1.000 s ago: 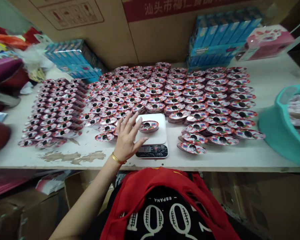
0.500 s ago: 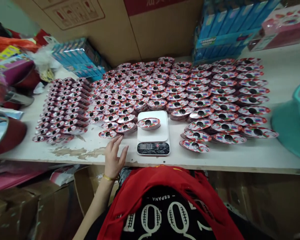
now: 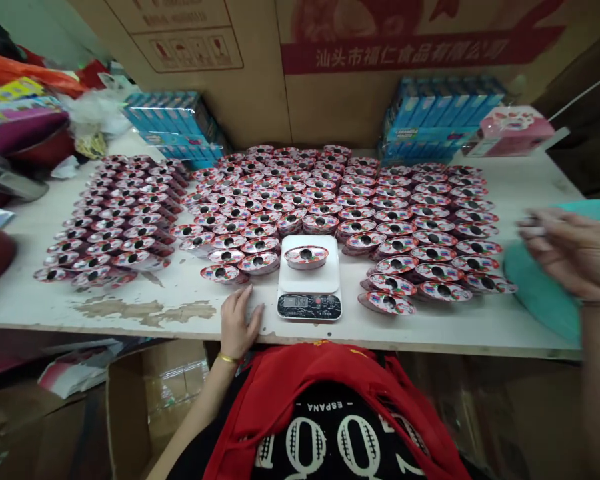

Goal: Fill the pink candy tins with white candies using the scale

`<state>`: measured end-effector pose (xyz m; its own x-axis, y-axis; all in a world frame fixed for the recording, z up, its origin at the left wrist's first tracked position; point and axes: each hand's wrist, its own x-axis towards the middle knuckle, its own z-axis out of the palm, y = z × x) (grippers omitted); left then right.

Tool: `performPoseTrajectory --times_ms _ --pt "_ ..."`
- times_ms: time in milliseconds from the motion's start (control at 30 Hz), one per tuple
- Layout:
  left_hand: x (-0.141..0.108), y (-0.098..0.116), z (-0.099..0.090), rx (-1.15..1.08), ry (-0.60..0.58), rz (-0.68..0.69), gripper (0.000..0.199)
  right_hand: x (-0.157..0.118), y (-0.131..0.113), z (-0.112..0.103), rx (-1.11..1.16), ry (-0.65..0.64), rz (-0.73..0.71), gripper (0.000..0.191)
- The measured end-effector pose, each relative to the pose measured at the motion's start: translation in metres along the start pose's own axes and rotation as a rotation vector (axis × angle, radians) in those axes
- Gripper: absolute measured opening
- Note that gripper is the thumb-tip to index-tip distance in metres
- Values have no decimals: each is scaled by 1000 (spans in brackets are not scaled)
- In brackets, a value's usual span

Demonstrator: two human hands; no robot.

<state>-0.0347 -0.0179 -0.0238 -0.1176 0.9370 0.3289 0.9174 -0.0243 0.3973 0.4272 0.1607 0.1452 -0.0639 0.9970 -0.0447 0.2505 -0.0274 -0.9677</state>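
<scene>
**Right hand comes into view over the tub**

Since the earlier frame, our right hand (image 3: 575, 250) has entered at the right, above the round turquoise plastic tub (image 3: 535, 293), while our left hand (image 3: 239, 325) stays by the table's front edge. One glossy red-and-white pointed-oval pack (image 3: 307, 260) with a dark round spot on top sits on the flat white scale (image 3: 310, 284) with a black display panel. Its long axis runs side to side, roughly along the front edge of the pale, worn tabletop (image 3: 480, 327). From our left hand it lies ahead and to the right, near; from our right hand it lies well off to the left. So our left hand is nearer, its thumb apart from loosely bent fingers, holding nothing. Our right hand is blurred; we cannot tell whether its fingers pinch anything.
</scene>
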Motion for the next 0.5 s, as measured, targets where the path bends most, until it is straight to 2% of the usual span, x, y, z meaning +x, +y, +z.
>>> performPoseTrajectory --times_ms 67,167,233,267,367,500 --pt "0 -1 -1 -5 2 7 46 6 -11 49 129 48 67 22" --pt "0 -1 -2 -7 4 8 43 8 -26 142 137 -221 96 24" --pt "0 -2 -2 -3 9 8 42 9 -30 193 82 -352 5 22" --pt "0 -2 -1 -2 10 8 41 10 -29 211 29 -385 -49 22" --pt "-1 -3 -1 -2 8 0 40 15 -22 240 -170 -403 -225 20" --pt "-1 -3 0 -2 -5 -4 38 20 -16 245 -325 -423 -379 23"
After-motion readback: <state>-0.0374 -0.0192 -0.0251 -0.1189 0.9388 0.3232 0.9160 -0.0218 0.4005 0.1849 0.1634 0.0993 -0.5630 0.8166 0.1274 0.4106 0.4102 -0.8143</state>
